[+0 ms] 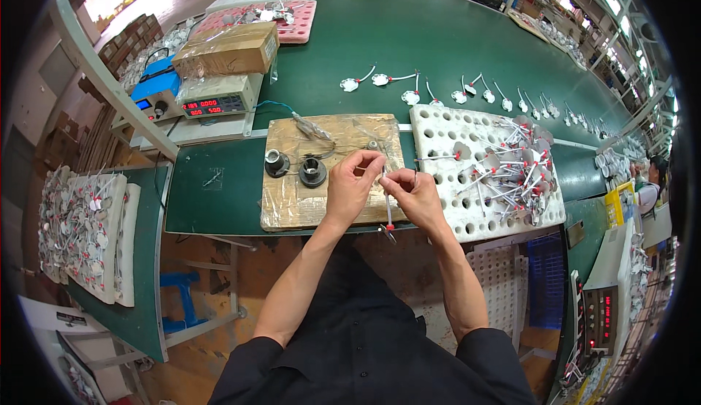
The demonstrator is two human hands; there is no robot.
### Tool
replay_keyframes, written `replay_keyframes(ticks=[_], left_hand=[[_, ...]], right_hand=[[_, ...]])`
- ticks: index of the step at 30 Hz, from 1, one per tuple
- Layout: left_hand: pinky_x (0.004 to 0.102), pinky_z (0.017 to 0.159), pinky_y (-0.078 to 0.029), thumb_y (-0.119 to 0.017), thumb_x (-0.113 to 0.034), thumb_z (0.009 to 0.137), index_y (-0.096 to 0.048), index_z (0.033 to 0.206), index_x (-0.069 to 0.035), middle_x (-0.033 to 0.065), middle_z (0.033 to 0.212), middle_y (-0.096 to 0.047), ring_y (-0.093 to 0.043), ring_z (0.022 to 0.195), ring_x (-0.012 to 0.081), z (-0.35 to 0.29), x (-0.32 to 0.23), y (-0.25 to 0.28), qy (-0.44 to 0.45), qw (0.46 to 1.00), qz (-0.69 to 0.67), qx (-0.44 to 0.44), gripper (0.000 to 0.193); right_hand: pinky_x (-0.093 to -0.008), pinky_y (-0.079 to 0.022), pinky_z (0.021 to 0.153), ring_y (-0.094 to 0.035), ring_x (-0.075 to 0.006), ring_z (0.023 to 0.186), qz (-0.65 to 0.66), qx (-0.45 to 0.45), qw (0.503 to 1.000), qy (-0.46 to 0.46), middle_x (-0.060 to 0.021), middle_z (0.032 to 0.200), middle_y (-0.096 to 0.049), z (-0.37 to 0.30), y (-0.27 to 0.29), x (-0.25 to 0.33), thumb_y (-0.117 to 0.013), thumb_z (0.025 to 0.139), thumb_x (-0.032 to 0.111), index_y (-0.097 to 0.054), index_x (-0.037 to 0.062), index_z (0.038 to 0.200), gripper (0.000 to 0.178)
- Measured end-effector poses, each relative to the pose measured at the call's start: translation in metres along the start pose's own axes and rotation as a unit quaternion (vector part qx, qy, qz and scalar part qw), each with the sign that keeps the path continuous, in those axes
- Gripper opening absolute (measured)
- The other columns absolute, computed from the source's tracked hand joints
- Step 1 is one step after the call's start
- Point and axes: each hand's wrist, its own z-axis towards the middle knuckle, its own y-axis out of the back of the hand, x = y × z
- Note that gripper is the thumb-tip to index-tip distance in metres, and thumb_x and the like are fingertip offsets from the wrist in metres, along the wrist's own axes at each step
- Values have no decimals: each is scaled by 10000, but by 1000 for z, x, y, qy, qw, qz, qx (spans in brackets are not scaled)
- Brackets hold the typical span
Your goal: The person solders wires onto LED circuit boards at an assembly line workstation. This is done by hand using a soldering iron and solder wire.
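Over the taped cardboard-covered board (pixel 292 214), my right hand (pixel 416 199) pinches a small disc part by its white-sleeved wire lead (pixel 389 211). The lead hangs down from those fingers, with a red collar and a thin disc, seen edge-on, at its lower end. Closed in a pinch, my left hand (pixel 353 188) meets the right one near the lead's upper end; whatever sits between its fingertips is too small to make out. Two black round fixtures with metal cups, a left one (pixel 276 163) and a right one (pixel 312 172), stand on the board beside my left hand.
Right of the board, a white perforated foam tray (pixel 445 129) carries a heap of similar disc parts (pixel 522 168). More disc parts (pixel 410 97) lie in a row across the green table (pixel 438 33). A bench meter (pixel 212 102) under a cardboard box (pixel 226 49) and a blue device (pixel 155 91) stand left.
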Motion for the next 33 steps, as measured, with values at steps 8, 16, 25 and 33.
replay_keyframes(ticks=[8,16,25,33], left_hand=[[222,691,-513,-661,-98,930,-698,952,21,25,829,-699,-633,748,76,-6,18,-5,29,988,-152,-15,127],[239,705,-499,-577,-168,995,-630,948,0,55,867,-689,-622,797,87,-30,36,-20,43,991,-102,-78,182],[290,850,-515,-473,-247,1040,-476,1338,-13,97,1059,-656,-641,988,154,-64,48,14,142,957,-187,170,379],[237,665,-560,-686,-1,884,-487,1282,11,114,984,-660,-686,849,173,-82,47,8,121,940,-319,24,446]], right_hand=[[-214,-457,571,-560,-53,619,26,32,997,-63,-7,723,-645,-4,0,7,-675,930,182,-706,-20,941,205],[-211,-447,559,-572,-66,591,112,28,991,-69,-13,725,-639,-2,-3,8,-658,937,156,-698,-35,928,195],[-206,-450,624,-596,-75,618,207,-46,974,-76,-36,778,-665,17,13,5,-656,931,145,-687,-46,948,194],[-258,-453,547,-614,-102,604,45,-120,992,-8,-32,701,-658,32,11,-18,-685,910,177,-703,-31,885,210]])
